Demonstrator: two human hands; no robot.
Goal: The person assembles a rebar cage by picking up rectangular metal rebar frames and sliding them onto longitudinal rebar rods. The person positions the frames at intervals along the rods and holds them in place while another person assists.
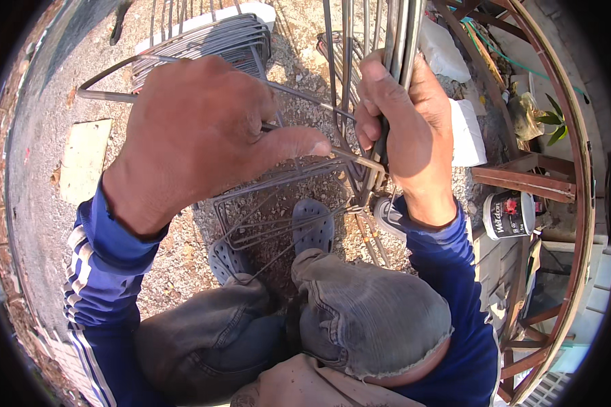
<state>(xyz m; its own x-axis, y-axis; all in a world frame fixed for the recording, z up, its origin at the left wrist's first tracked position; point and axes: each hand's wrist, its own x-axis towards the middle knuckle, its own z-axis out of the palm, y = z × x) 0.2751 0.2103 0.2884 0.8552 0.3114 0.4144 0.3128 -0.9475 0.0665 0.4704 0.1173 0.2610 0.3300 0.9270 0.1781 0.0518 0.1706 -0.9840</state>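
While the left hand [197,132] is curled around a bent metal rod [360,160], its thumb laid along the metal, the right hand [414,129] is wrapped around a bundle of long metal rods [405,37], thumb pressed against their front. The bent rod's end reaches in just below the right hand, beside the bundle; whether they touch cannot be told.

On the right stands the one clearly printed thing, a tub [527,217] with a pale rim, its dark label [501,220] bearing light lettering and a red figure. The tub is tilted, and its contents are hidden. Above it, a clear, yellowish plastic bag [525,117] sits near a green plant [556,121]; what the bag holds is too unclear to tell. At the upper left, bent metal frames [207,49] lie stacked on a white block [256,11].
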